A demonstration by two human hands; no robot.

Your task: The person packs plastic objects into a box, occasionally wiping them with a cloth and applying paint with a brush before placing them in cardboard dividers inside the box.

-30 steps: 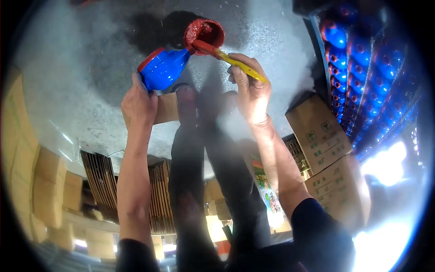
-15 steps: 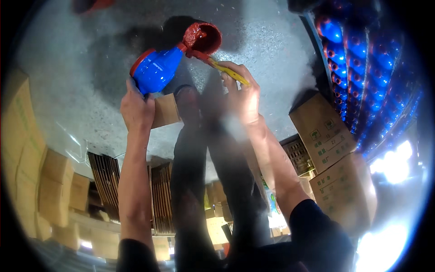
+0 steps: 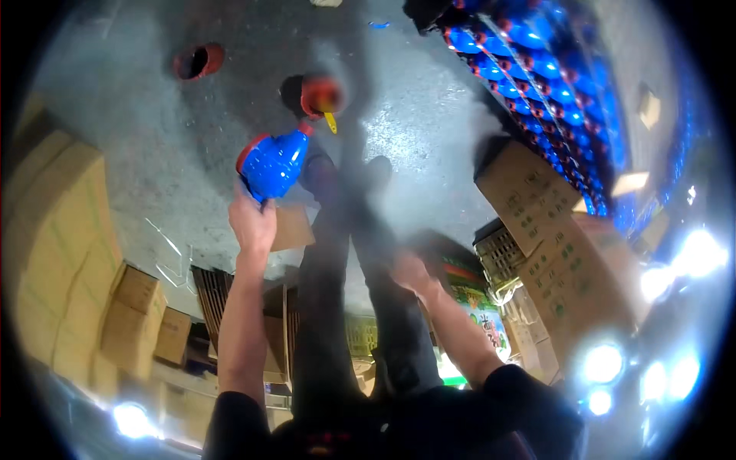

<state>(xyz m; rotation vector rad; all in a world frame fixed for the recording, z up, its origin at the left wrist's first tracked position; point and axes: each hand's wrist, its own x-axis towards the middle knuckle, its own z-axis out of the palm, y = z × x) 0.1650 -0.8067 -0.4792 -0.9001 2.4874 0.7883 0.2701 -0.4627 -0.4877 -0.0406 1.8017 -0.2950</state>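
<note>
Blue vessel (image 3: 274, 165), partly covered, red pot (image 3: 314, 97), blurred

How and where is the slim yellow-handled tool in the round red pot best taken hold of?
Probably by the free end of its yellow handle, with the right hand coming from the right: that end juts from the round red pot toward the person, and the glossy blue tapered piece sits to its left.
</note>
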